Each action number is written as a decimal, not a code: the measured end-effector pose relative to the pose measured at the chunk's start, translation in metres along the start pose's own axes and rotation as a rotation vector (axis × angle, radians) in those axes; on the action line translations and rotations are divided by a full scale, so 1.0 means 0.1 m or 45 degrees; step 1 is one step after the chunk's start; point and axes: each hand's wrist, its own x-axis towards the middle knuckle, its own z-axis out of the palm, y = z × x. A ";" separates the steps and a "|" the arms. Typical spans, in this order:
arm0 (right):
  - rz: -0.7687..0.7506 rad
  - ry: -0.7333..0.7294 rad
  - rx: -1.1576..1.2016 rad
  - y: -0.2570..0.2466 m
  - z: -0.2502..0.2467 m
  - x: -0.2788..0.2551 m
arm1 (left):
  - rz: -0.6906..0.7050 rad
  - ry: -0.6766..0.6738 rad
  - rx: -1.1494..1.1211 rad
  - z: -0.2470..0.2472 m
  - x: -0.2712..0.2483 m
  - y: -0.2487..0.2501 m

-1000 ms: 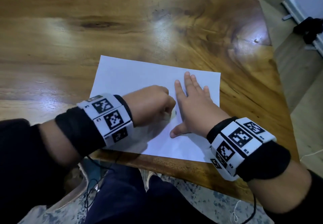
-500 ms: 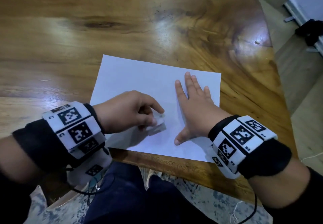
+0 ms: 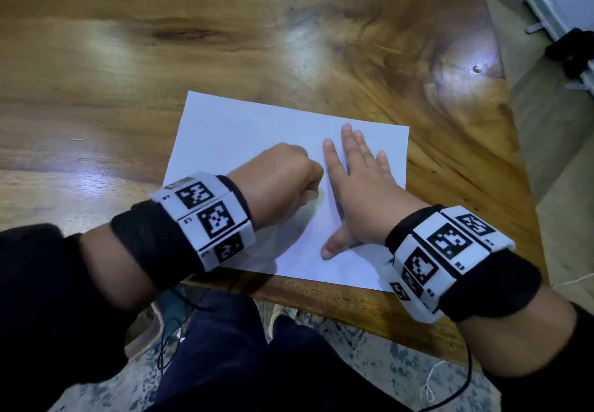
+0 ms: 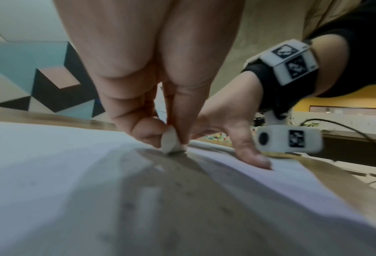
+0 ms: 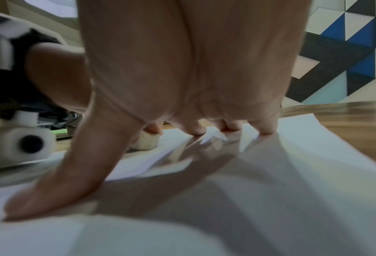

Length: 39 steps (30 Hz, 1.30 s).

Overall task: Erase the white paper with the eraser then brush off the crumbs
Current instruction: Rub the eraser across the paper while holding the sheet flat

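While the left hand (image 3: 283, 183) pinches the small white block eraser (image 4: 171, 142) between thumb and curled fingers, the eraser's lower face touches the white rectangular sheet of paper (image 3: 244, 128) near the sheet's centre. In the head view the eraser is almost wholly hidden under the fist; the left wrist view shows it clearly, pressed to the sheet just left of the right thumb.

The right hand (image 3: 360, 193) lies flat on the right half of the paper, fingers straight and slightly spread, thumb splayed toward the near edge. It holds nothing; it pins the sheet.

Change: half a second ago the left hand was drawn back toward the near left of the sheet with the eraser visible beyond the fingertips. It now sits farther in, close against the right index finger, matching its place of one second ago. The right hand has not moved. This back-and-forth indicates that an erasing stroke cycle is in progress.

Task status, as a judgement: the erasing step is under way; the brushing step is not yet begun. Faint specks on the shaded paper in the left wrist view may be crumbs, but blur prevents confirmation.

The paper rests at the near edge of the glossy brown wooden table (image 3: 160, 41), its near right corner close to that edge.
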 end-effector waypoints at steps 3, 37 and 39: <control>0.003 0.000 0.005 0.00 0.00 0.00 | 0.115 -0.155 -0.039 0.09 -0.20 0.05; -0.010 -0.014 0.009 0.01 -0.01 -0.02 | 0.102 -0.002 -0.096 0.05 -0.12 -0.12; -0.007 -0.020 0.006 0.01 -0.01 -0.02 | 0.133 -0.104 -0.149 0.13 -0.32 -0.10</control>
